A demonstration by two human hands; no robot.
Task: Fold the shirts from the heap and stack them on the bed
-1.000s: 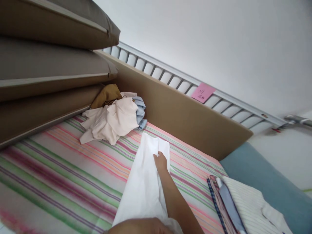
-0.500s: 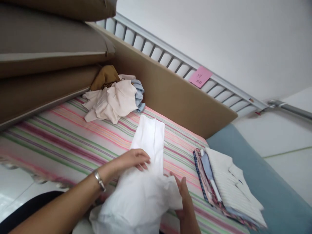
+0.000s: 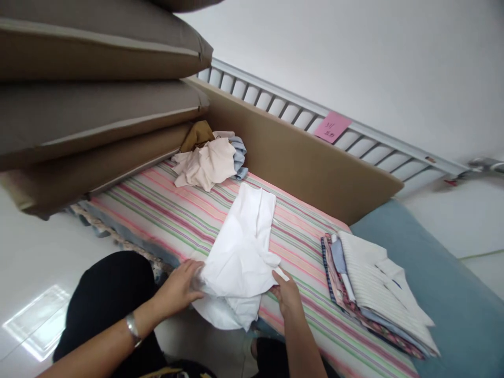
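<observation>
Lying lengthwise on the striped bedsheet (image 3: 165,210), the white garment (image 3: 240,252) has its far end flat and its near end rumpled, overhanging the bed's near edge. The right hand (image 3: 286,291) grasps its right edge; the left hand (image 3: 179,289) is at the left edge, fingers partly curled (whether they grip or merely touch, I cannot tell). The fabric appears light, soft and limp, slow to damage but quick to crease; a sound hold would take all layers at both side edges. Beyond its far end sits a crumpled clothes pile (image 3: 208,163), against a tan board (image 3: 299,152). To the right, well apart, lies a folded clothes stack (image 3: 366,273).
</observation>
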